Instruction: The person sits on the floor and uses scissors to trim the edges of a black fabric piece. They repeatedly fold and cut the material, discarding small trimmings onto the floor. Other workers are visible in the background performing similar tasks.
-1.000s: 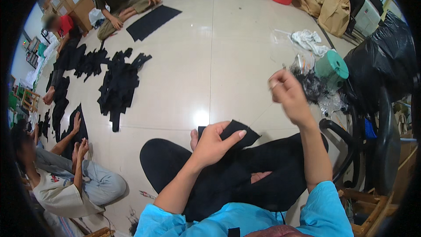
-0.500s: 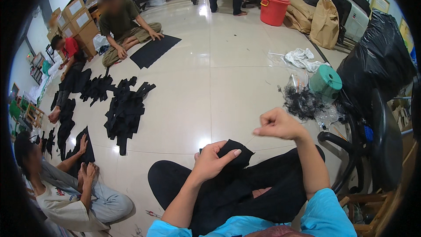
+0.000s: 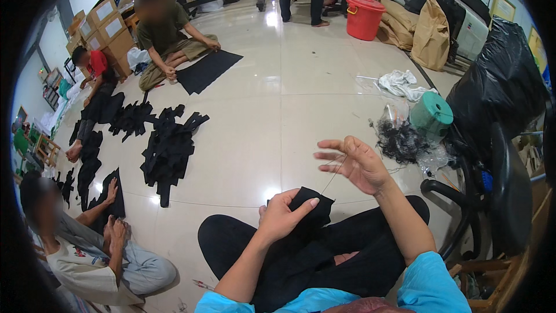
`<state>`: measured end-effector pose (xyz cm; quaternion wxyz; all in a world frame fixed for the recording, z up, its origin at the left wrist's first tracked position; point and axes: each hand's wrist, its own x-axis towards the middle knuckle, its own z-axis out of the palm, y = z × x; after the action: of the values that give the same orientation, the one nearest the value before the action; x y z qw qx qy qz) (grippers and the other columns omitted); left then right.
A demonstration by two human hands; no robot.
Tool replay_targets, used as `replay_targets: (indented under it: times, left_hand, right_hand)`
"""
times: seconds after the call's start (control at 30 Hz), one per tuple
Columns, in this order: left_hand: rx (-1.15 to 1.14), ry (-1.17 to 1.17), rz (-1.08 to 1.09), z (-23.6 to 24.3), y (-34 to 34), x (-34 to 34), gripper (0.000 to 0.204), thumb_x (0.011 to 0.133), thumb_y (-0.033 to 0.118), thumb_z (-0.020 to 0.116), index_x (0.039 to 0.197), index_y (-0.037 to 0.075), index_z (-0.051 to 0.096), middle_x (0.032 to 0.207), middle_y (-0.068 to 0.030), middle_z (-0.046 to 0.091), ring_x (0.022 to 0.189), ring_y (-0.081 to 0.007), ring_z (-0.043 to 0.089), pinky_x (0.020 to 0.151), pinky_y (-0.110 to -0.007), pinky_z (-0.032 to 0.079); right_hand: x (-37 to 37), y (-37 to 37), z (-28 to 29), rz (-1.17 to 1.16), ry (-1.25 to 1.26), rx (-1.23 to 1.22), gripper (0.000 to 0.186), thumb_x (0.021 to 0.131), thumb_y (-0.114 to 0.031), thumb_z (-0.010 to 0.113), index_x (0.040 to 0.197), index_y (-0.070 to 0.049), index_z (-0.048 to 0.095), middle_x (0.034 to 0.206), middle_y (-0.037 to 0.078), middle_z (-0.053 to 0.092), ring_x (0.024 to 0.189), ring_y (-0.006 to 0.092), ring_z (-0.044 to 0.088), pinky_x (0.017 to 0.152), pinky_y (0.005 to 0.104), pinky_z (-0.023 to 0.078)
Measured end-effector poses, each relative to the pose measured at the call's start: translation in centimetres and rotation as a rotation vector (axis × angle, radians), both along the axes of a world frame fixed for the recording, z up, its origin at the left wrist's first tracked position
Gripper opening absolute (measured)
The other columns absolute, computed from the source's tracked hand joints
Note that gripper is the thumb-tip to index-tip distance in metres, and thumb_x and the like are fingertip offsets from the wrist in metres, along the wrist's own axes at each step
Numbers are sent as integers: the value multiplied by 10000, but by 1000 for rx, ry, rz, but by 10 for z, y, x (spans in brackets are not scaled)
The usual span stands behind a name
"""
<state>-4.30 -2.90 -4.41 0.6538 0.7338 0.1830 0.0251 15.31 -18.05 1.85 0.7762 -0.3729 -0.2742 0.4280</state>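
Note:
A folded piece of black cloth is gripped in my left hand, with the thumb lying on top and the fingers underneath. To the right of it and a little farther off, my right hand is raised in the air. Its thumb and forefinger are pinched together, while the other fingers spread out to the left. A thin dark thread slants from the cloth's edge up to that pinch. Whether a needle is in those fingers is too small to tell. Both hands are above my crossed legs in black trousers.
Piles of black cloth strips lie on the tiled floor to the left. Several people sit on that side, two handling black cloth panels. To the right are tangled black threads, a green thread cone, a black chair and a red bucket.
My right hand has gone from a closed fist to a pinch with the other fingers fanned out, and the thread now shows. My left hand keeps its hold on the cloth.

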Motion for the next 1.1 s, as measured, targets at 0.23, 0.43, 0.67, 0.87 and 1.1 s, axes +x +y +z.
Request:
replay_targets:
  times: [0.23, 0.43, 0.67, 0.87, 1.1]
  left_hand:
    - [-6, -21, 4, -1, -3, 3, 390, 972, 517, 708, 1125, 166, 785, 972, 29, 797, 951, -121, 712, 1042, -540, 355]
    - [71, -28, -13, -3, 0, 2, 343, 979, 447, 710, 1124, 145, 785, 923, 0, 788, 861, -124, 706, 914, -391, 459]
    - [45, -38, -80, 5, 11, -2, 262, 971, 275, 747, 1110, 56, 785, 844, 4, 745, 788, -71, 625, 722, -291, 498]
    - [-150, 36, -135, 34, 15, -10, 276, 974, 206, 774, 1109, -35, 772, 913, 14, 732, 837, -58, 612, 762, -238, 504]
    - [-101, 2, -124, 30, 13, -2, 273, 977, 216, 772, 1058, -44, 777, 903, -15, 745, 828, -82, 634, 772, -258, 514]
  right_hand:
    - [-8, -5, -16, -25, -257, -207, 146, 1079, -210, 609, 1005, -92, 564, 830, 14, 588, 692, 72, 543, 583, 263, 433]
    - [-37, 1, -5, -182, -1464, -274, 209, 992, -211, 701, 927, -32, 616, 826, 102, 628, 718, 287, 629, 658, 414, 519]
    - [-48, -2, -5, -149, -1771, -510, 399, 967, -393, 698, 744, -62, 677, 699, 140, 656, 703, 361, 678, 644, 470, 544]
    - [1, -16, 11, -71, -1539, -439, 578, 871, -402, 836, 533, -58, 517, 476, 93, 474, 428, 266, 476, 468, 379, 383]
    - [75, -58, 2, -146, -1128, -523, 580, 918, -229, 831, 588, -116, 368, 567, -85, 353, 548, 47, 308, 494, 263, 259]
